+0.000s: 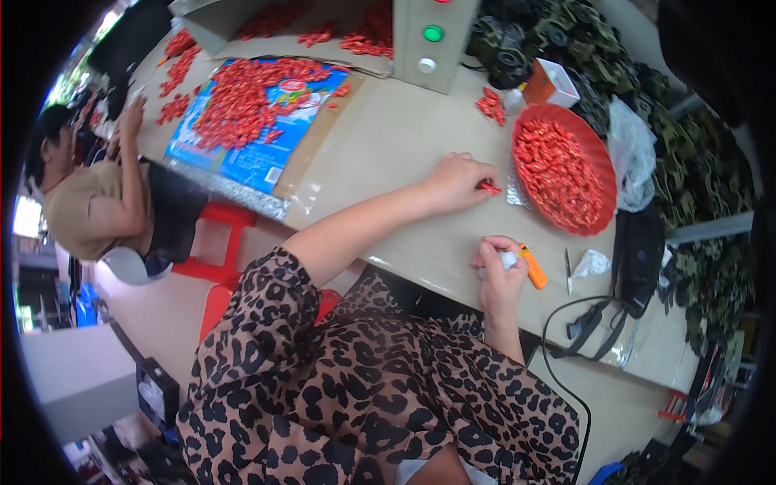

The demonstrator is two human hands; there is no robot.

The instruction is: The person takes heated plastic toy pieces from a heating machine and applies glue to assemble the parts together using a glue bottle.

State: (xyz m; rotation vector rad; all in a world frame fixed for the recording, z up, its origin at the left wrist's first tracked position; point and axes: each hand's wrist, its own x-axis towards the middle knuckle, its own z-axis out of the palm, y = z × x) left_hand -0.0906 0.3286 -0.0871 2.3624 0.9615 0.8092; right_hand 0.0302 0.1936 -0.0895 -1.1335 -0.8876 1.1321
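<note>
Head view: at center right, your left hand [459, 184] has its fingertips closed on a small red piece [490, 187], beige tabletop [368, 133] spreading leftward and one scalloped red bowl [560, 114] just rightward. Lower, near the front edge, your right hand [499, 265] curls around something white [508, 259], one orange tool [534, 271] beside it. Upper left, one blue printed sheet [242, 166] with a barcode bears uncountably many red pieces.

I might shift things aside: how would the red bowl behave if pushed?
The red bowl would probably slide rather than roll, given its wide shape. Holding many small red pieces, it may spill some if tilted.
</note>
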